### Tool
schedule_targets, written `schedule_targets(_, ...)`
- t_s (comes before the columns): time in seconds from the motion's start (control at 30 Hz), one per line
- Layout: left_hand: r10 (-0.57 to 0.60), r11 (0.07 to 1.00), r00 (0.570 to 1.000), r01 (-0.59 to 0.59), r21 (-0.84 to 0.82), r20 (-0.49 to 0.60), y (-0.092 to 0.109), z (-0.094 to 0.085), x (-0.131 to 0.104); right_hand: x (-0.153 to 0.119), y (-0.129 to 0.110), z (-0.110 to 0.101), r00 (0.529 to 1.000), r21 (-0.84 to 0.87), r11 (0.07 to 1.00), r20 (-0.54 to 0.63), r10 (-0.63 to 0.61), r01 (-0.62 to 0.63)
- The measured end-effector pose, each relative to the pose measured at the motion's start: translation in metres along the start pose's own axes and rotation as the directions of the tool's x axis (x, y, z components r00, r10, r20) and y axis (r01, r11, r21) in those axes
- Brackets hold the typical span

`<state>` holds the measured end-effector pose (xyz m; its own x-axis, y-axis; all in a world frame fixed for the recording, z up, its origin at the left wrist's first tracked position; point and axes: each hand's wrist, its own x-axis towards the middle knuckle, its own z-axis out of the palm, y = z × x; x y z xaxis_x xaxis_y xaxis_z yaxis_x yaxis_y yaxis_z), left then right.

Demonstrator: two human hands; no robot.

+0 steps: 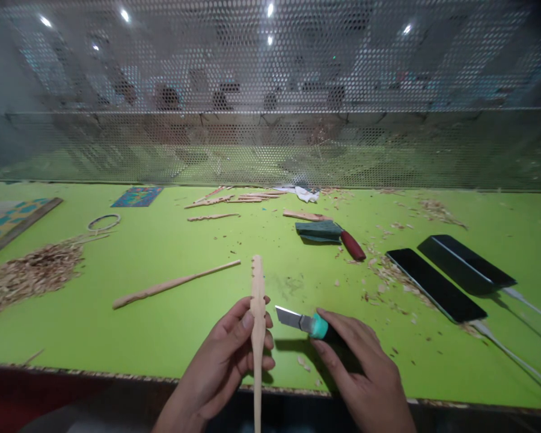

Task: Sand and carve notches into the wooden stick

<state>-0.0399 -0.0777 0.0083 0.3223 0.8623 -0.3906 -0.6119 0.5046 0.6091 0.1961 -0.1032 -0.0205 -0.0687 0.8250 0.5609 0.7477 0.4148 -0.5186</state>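
Observation:
In my left hand is a pale carved wooden stick, gripped around its wider middle and held upright. Small notches run along the edges of its upper end; the narrow lower end leaves the bottom of the view. My right hand closes round the dark handle of a utility knife with a teal collar. Its bare blade points left toward the stick, with a gap between them. A second carved stick lies slantwise on the green table to the left of my hands.
On the green table, wood shavings are heaped at left. Several carved sticks lie toward the back. A red-handled tool rests beside dark green folded material. Two phones with cables lie right. A perforated screen stands behind.

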Motion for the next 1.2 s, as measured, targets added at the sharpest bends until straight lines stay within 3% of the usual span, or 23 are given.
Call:
schedule_targets(0.6,0.01,0.997,0.999,-0.013,0.082,0.044,-0.0008,0.0015,-0.0013,-0.0016,0.0023,0.0013,1.0,0.021,1.0,-0.008,0.001,-0.001)
schedule_targets(1.0,0.007,0.993,0.99,-0.024,0.113,0.142,-0.0015,0.0015,0.0005,-0.0021,0.0036,0.0021,1.0,0.01,1.0,0.017,-0.011,0.01)
schedule_targets(1.2,0.025,0.996,0.994,-0.034,0.082,0.109,-0.0016,0.0039,0.0002,-0.0029,0.0047,0.0025,0.999,0.005,1.0,0.025,-0.023,0.023)
